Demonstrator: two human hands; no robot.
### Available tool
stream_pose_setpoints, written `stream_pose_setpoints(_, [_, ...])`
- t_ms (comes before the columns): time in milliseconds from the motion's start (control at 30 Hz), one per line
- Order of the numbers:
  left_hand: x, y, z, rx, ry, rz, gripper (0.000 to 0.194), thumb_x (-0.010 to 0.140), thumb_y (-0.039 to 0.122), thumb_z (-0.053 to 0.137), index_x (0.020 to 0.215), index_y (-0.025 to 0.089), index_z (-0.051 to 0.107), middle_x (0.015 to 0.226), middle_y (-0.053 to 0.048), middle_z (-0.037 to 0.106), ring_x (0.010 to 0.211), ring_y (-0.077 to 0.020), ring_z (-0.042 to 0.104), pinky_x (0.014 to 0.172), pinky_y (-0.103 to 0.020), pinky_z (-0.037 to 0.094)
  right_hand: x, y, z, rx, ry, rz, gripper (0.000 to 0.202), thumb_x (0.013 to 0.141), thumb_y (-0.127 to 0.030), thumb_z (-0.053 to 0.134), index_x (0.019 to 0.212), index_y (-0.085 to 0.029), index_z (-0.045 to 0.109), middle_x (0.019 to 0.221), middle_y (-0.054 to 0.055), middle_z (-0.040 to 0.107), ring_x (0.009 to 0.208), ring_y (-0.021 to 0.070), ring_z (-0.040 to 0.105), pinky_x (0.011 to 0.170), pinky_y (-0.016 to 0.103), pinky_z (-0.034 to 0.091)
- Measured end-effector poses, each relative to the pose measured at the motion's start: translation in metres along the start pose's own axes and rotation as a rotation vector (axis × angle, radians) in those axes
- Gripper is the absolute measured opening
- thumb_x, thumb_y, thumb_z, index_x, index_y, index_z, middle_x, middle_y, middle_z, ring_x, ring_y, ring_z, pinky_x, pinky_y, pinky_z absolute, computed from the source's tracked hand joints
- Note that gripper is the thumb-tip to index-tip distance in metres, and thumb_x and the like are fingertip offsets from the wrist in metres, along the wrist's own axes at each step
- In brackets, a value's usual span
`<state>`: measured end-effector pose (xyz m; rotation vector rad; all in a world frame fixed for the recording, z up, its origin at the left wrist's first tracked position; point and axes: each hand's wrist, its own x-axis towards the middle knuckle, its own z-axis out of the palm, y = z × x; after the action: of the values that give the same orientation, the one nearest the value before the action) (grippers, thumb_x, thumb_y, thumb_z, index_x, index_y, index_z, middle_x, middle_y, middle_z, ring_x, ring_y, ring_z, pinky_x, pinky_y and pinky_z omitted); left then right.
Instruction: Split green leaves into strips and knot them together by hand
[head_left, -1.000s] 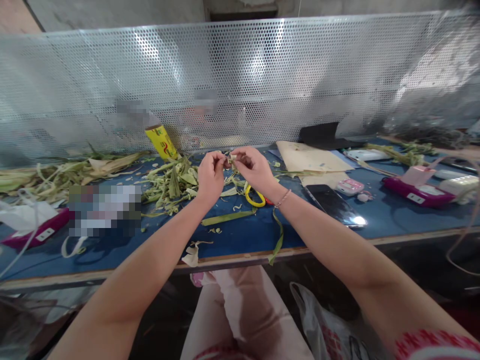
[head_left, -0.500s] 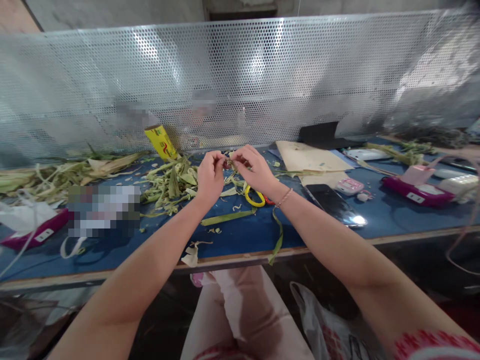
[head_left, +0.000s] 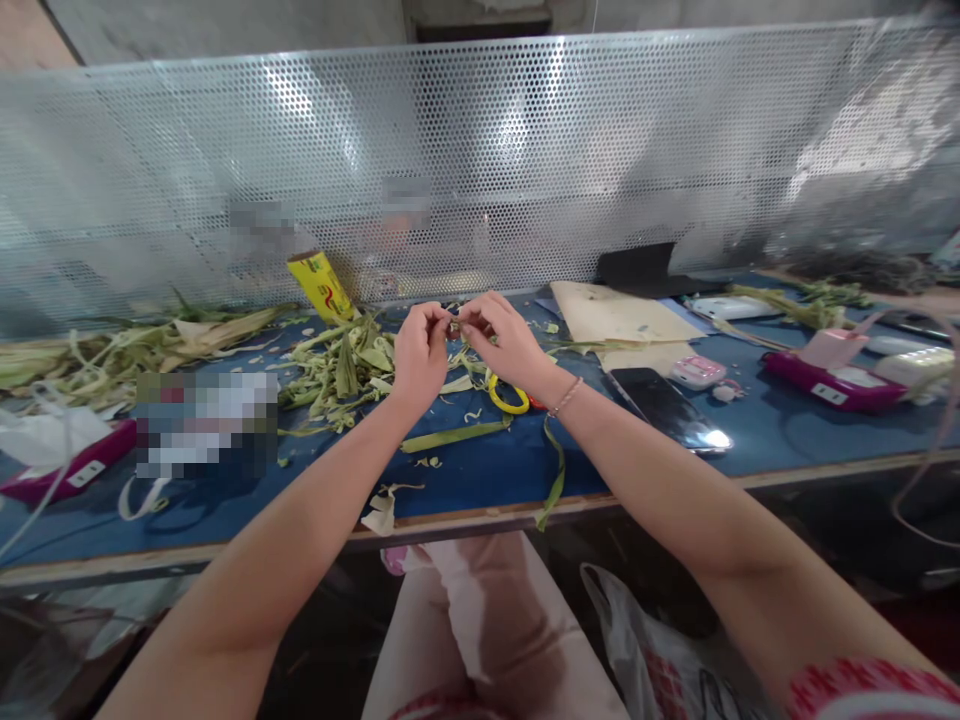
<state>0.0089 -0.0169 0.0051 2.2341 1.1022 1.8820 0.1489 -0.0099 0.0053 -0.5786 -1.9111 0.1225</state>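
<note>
My left hand [head_left: 420,355] and my right hand [head_left: 506,338] meet above the blue table, fingertips pinched close together. Between them is a small greenish plant piece [head_left: 454,322], mostly hidden by the fingers. A heap of knotted green husk-like pieces [head_left: 349,370] lies just left of my left hand. Under my right hand shows a yellow loop handle [head_left: 511,408], apparently of scissors, with a bit of red beside it. A flat green strip [head_left: 454,436] lies nearer the table's front, and another strip [head_left: 555,490] hangs over the edge.
Long dried husks [head_left: 217,340] lie at the left, near a yellow packet [head_left: 321,285] leaning by the perforated metal screen [head_left: 480,130]. To the right are brown paper [head_left: 622,315], a black phone [head_left: 664,405], a pink case [head_left: 697,371] and a magenta box [head_left: 840,385].
My right-hand fingers have shifted slightly at the small plant piece. Both hands otherwise stay in the same place, and the things on the table have not moved.
</note>
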Motion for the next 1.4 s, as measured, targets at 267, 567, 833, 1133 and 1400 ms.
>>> stream_pose_setpoints(267, [0.001,-0.003,0.002,-0.046,-0.036,-0.029,0.005,0.083,0.024,0.045,0.081,0.020,0.045,0.071,0.001,0.057,0.062,-0.0088,0.056,0.060,-0.023,0.046,0.001,0.001,0.001,-0.003,0.022,0.030,0.009,0.080,-0.014,0.042,0.081,-0.020,0.049,0.083,0.003,0.050,0.074,0.0125,0.048,0.068,0.028,0.043])
stream_pose_setpoints(567, [0.001,-0.007,0.001,-0.112,-0.109,-0.019,0.010,0.081,0.021,0.045,0.085,0.018,0.054,0.080,-0.001,0.059,0.066,-0.0087,0.059,0.065,-0.024,0.049,0.003,0.002,0.003,0.052,0.065,0.100,0.007,0.078,-0.014,0.044,0.076,-0.018,0.049,0.078,0.002,0.049,0.068,0.0108,0.044,0.063,0.025,0.039])
stream_pose_setpoints(833, [0.000,-0.005,0.000,-0.040,-0.078,-0.049,0.006,0.079,0.017,0.046,0.074,0.018,0.050,0.066,0.002,0.057,0.061,-0.0087,0.055,0.059,-0.022,0.044,0.002,0.003,0.008,0.109,0.057,0.146,0.005,0.079,-0.018,0.045,0.076,-0.019,0.049,0.077,0.001,0.049,0.068,0.0109,0.044,0.059,0.025,0.037])
stream_pose_setpoints(1133, [0.005,0.002,-0.009,0.094,-0.015,-0.084,0.015,0.080,0.022,0.049,0.066,0.019,0.045,0.058,0.002,0.051,0.057,-0.0099,0.047,0.059,-0.024,0.038,0.000,0.008,0.014,0.160,0.029,0.170,0.003,0.077,-0.018,0.045,0.079,-0.019,0.047,0.073,0.000,0.050,0.066,0.0106,0.047,0.062,0.026,0.038])
stream_pose_setpoints(1400, [0.006,-0.004,-0.001,-0.289,-0.043,-0.297,0.020,0.081,0.030,0.049,0.066,0.018,0.046,0.055,0.004,0.049,0.051,-0.0079,0.046,0.055,-0.022,0.038,0.003,0.010,0.008,0.113,0.039,0.178,0.008,0.073,-0.012,0.044,0.076,-0.019,0.049,0.074,0.001,0.052,0.070,0.0117,0.049,0.064,0.026,0.040])
